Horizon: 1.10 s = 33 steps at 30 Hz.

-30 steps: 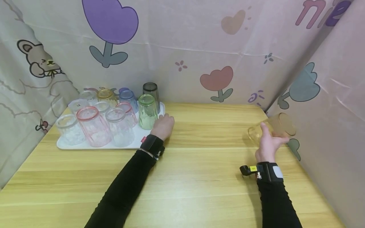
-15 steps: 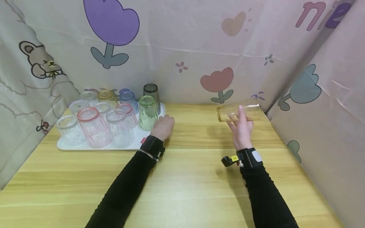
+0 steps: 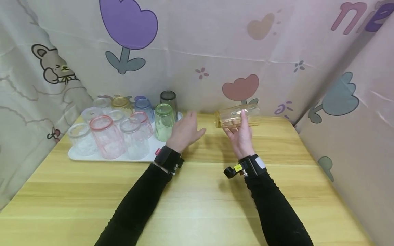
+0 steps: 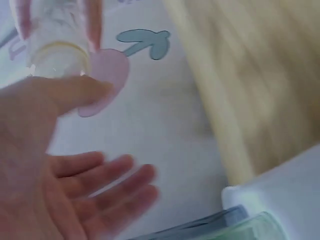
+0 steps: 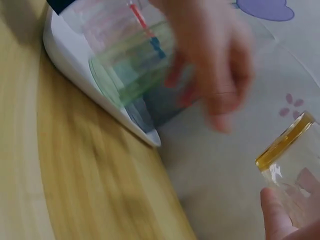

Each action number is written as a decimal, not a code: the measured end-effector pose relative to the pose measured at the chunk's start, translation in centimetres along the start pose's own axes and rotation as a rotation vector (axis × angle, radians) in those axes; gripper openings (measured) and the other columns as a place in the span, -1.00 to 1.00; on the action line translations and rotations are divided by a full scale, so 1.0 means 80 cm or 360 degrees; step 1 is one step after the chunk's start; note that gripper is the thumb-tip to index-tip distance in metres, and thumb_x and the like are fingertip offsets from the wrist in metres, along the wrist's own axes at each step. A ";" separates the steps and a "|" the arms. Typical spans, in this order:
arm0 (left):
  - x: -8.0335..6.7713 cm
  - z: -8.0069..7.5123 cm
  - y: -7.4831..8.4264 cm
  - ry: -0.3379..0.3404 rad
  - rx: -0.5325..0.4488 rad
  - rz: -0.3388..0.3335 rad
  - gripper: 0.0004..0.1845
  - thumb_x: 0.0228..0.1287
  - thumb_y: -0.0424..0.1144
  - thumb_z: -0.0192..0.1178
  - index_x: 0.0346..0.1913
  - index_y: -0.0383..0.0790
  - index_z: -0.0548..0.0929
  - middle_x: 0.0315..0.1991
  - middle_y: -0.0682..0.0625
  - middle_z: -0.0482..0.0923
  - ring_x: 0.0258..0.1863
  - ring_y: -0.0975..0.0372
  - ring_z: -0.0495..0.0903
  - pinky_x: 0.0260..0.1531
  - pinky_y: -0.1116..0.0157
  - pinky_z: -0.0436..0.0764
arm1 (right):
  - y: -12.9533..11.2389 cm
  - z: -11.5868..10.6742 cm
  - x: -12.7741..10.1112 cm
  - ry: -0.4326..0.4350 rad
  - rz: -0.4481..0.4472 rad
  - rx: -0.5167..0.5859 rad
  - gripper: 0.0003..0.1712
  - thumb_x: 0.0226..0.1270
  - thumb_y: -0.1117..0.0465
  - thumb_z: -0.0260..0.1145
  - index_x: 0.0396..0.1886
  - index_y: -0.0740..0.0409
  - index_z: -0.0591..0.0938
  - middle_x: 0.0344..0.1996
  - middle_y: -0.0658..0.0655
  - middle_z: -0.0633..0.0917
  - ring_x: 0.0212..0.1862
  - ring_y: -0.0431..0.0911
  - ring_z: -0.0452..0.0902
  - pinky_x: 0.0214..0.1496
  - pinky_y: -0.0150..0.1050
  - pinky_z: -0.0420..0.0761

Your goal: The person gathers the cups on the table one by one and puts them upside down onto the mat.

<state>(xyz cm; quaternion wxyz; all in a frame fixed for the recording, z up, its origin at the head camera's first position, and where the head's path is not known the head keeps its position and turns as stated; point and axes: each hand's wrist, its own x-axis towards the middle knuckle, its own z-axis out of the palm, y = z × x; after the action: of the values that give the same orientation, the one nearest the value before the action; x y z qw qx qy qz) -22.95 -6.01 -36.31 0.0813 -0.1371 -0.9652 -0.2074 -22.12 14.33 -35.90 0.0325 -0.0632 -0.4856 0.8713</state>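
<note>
My right hand holds an amber-tinted drinking glass on its side, raised over the back of the table, thumb across its near side. In the right wrist view the thick amber base of this glass shows at the right. My left hand is lifted beside the tray's right end, thumb apart from the fingers, holding nothing. The left wrist view shows its fingers spread loosely, with the amber glass beyond the thumb. Nearest to that hand stands a green glass, with a dark grey glass behind it.
Several clear, pink, blue and yellow glasses stand upside down on a white tray at the left. The wooden table meets patterned cloth at its back and sides.
My right hand has carried the amber glass leftward from the table's right side toward the tray. My left hand has risen from beside the green glass, its fingers loosening and thumb moving out.
</note>
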 end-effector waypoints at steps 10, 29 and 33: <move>-0.003 -0.020 0.019 0.0244 -0.0087 0.0272 0.01 0.15 0.21 0.49 0.47 -0.32 0.32 0.31 -0.17 0.48 0.20 0.07 0.56 0.00 0.12 0.74 | 0.021 0.023 0.001 -0.0140 0.0229 0.0153 -0.22 0.53 -0.38 0.07 0.44 0.05 0.25 0.14 0.16 0.45 0.01 -0.09 0.53 0.18 -0.32 0.64; -0.009 -0.053 0.020 0.0354 -0.0230 0.0441 -0.14 0.02 -0.08 0.65 0.33 -0.33 0.48 0.28 -0.19 0.47 0.20 0.01 0.56 0.21 0.15 0.62 | 0.059 0.032 -0.008 -0.0579 0.0571 0.0143 0.06 0.39 -0.64 -0.23 0.33 0.19 0.39 0.05 0.15 0.68 -0.01 -0.05 0.72 0.24 -0.12 0.65; -0.012 -0.069 0.017 0.0454 -0.0268 0.0457 -0.16 0.03 -0.12 0.65 0.33 -0.33 0.47 0.26 -0.19 0.47 0.20 0.02 0.55 0.22 0.16 0.60 | 0.062 0.029 -0.005 -0.0635 0.0552 0.0070 0.07 0.44 -0.60 -0.31 0.48 0.18 0.28 0.18 0.16 0.63 0.07 -0.01 0.69 0.29 -0.08 0.62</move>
<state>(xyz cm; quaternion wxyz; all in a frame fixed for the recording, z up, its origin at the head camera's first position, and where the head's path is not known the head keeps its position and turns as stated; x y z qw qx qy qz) -21.07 -7.41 -31.05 0.2339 -0.2489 -0.8937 -0.2909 -22.06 9.69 -38.91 -0.2124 0.0283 -0.4454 0.8693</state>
